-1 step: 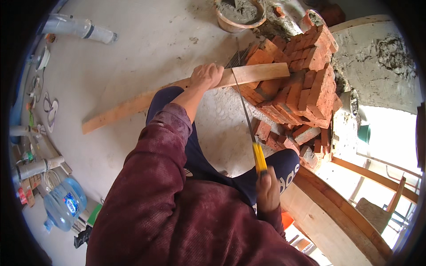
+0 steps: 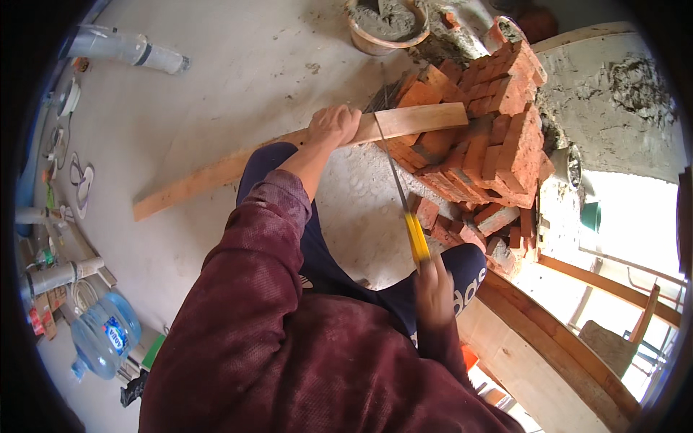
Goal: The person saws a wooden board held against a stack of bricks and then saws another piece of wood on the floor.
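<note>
My left hand (image 2: 334, 126) grips a long pale wooden board (image 2: 422, 119) from above; the board lies slanting across my left knee, its right end over a stack of red bricks (image 2: 512, 155). My right hand (image 2: 435, 287), blurred by motion, is closed on the yellow handle of a handsaw (image 2: 417, 238) beside my right thigh. The saw's thin blade crosses the board just right of my left hand and reaches toward the bricks.
A tub of grey mortar (image 2: 386, 29) stands beyond the bricks. Plastic pipes (image 2: 144, 52), flip-flops (image 2: 81, 184) and a large blue water jug (image 2: 105, 332) lie on the floor at the left. Wooden planks (image 2: 548, 346) run along the right.
My right hand and the saw have moved forward, away from my body, along the cutting line. My left hand and the board have barely shifted.
</note>
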A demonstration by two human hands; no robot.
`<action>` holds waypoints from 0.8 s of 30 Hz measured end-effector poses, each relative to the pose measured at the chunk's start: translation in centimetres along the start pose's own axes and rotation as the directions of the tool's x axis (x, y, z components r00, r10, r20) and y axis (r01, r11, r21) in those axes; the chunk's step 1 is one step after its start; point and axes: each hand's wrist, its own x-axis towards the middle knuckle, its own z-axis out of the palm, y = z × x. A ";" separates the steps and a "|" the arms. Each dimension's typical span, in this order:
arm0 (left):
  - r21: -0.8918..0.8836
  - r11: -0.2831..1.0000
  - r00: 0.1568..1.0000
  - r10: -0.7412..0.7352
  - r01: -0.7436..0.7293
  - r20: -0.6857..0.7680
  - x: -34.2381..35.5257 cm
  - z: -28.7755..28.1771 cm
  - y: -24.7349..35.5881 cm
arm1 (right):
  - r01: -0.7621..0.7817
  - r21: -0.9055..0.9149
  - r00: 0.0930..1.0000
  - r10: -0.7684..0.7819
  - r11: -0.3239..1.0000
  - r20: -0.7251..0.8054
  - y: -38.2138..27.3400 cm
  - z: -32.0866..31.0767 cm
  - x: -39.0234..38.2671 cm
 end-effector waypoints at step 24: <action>-0.210 0.952 0.974 -0.222 0.224 0.034 0.7 0.8 -0.7 | 0.416 -0.224 0.877 -0.454 0.881 -0.159 3.7 3.7 7.2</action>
